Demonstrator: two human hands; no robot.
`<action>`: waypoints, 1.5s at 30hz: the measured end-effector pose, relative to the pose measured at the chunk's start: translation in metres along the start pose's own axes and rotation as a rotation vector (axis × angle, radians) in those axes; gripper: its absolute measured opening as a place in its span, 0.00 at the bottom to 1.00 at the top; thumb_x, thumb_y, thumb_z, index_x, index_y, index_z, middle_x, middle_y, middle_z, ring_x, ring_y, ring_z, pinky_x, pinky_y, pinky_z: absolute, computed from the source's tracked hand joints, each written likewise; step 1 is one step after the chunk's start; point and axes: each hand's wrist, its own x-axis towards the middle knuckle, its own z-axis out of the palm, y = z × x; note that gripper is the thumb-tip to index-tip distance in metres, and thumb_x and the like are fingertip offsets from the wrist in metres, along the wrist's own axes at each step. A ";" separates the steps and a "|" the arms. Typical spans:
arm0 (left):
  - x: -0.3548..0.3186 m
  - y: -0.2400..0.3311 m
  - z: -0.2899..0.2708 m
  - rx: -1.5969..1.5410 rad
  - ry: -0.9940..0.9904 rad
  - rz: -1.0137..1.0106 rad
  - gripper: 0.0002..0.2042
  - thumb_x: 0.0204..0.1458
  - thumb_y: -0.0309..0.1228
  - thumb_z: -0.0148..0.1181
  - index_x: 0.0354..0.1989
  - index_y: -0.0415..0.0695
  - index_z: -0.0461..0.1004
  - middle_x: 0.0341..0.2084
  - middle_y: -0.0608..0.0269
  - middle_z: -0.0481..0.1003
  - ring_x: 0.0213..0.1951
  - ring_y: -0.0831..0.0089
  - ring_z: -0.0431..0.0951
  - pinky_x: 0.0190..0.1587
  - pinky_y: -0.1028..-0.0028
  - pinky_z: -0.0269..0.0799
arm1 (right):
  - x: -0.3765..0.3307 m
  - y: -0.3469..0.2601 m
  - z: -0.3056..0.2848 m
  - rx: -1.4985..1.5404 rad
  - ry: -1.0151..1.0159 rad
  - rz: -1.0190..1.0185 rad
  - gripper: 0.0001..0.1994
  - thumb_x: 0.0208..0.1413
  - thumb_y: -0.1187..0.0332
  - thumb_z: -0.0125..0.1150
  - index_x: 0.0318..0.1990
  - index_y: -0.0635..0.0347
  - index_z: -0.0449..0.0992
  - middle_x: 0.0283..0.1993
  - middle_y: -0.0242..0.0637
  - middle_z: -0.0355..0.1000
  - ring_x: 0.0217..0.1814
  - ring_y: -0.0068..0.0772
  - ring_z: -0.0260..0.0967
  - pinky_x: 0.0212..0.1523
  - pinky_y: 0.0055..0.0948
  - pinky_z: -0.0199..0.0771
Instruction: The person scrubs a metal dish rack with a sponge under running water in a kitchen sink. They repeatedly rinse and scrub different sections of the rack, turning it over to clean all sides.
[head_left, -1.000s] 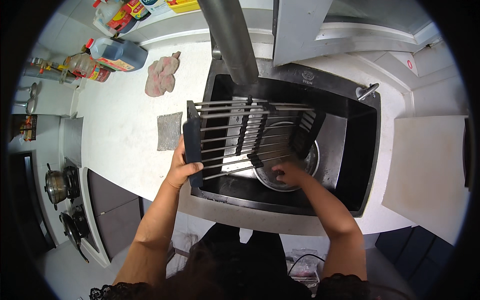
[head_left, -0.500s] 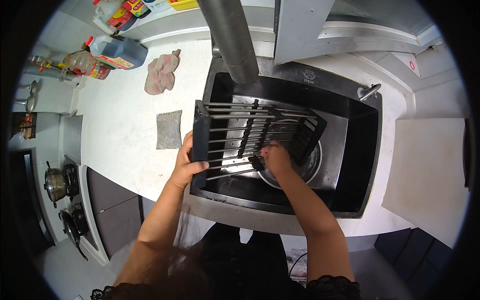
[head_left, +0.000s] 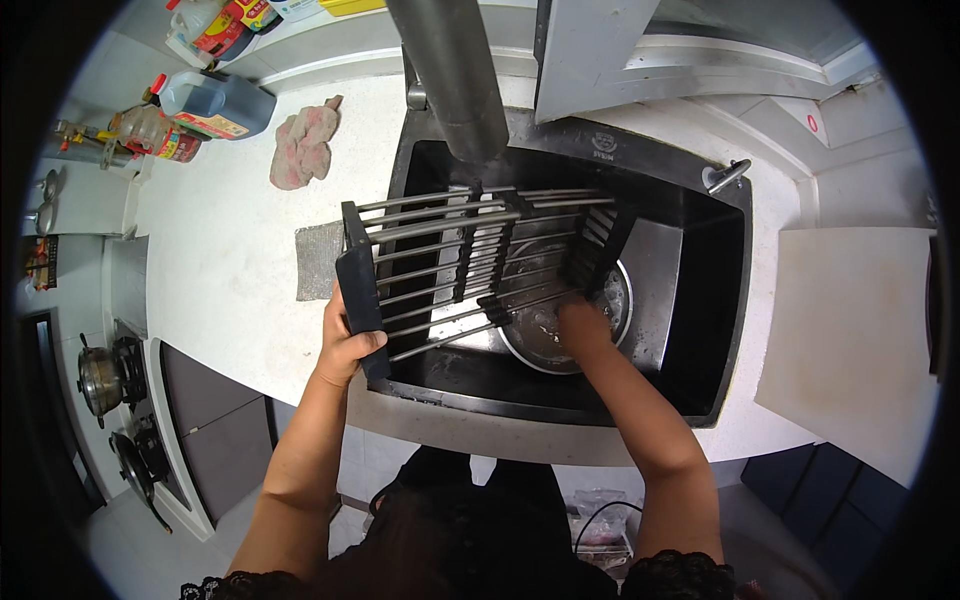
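Note:
A dish drying rack, made of metal rods with black plastic ends and crosspieces, is held tilted over the sink. My left hand grips its left black end cap, thumb on the near side. Down by the rack's lower right corner is my right hand, its fingers curled closed and partly hidden; what they hold, if anything, cannot be made out. Beneath it, a round metal basin with water in it sits in the black sink.
A thick dark grey pipe hangs over the sink's back edge. On the left counter lie a pinkish rag and a grey scouring pad; bottles stand behind. A pale board rests at right; pots sit far left.
The rack has shifted left and tilted differently, with my left hand still on its end. My right hand has moved from the middle rods to the rack's lower right corner.

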 end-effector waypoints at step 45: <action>-0.003 0.004 0.011 -0.172 0.102 -0.221 0.26 0.22 0.37 0.59 0.38 0.43 0.67 0.43 0.61 0.64 0.41 0.71 0.64 0.49 0.73 0.59 | 0.053 -0.058 -0.002 0.918 0.438 -0.223 0.16 0.40 0.58 0.70 0.28 0.63 0.78 0.26 0.44 0.74 0.28 0.42 0.72 0.30 0.33 0.69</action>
